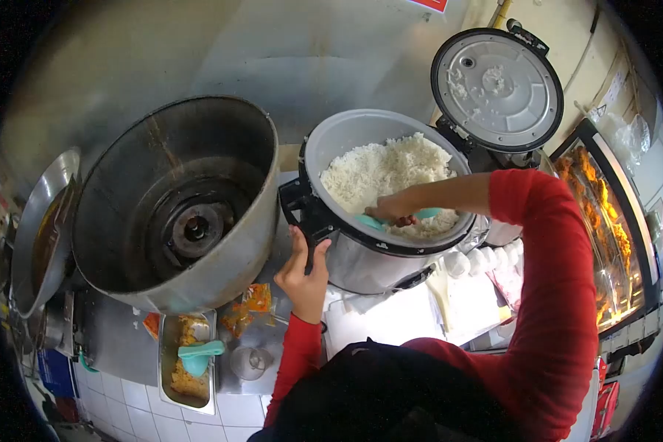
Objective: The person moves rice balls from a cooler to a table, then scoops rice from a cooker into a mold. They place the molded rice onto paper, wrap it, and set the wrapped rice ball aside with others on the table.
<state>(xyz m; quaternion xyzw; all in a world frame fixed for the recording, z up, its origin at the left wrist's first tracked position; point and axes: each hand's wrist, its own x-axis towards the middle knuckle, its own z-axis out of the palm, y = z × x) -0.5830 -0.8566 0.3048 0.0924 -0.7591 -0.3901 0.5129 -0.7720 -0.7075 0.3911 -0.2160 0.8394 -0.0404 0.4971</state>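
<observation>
a person in red sleeves works at a large silver rice cooker with a black rim (pixel 357 269), near the middle of the metal counter. its round grey lid (pixel 497 88) stands open at the far right, rice grains stuck inside.

the right hand (pixel 392 205) is down in the pot, fingers curled closed around a teal plastic scoop (pixel 370 221), which shows on both sides of the fist. the left hand (pixel 302 278) is at the black side handle (pixel 298 200), thumb and fingers partly spread, tips against or just beside it; i cannot tell how firmly they press.

the white cooked rice (pixel 376 169) is heaped toward the far side and lies lower by the scoop. i'd judge the scooping as under way, with plenty left in the pot; how much has been taken out, i can't tell.

left of the cooker stands a wide, deep grey metal pot (pixel 221 272). nearer, a rectangular steel tray (pixel 214 353) bears yellowish food and a teal plastic utensil (pixel 199 357). white rounded bundles (pixel 486 258) sit to the right.
</observation>
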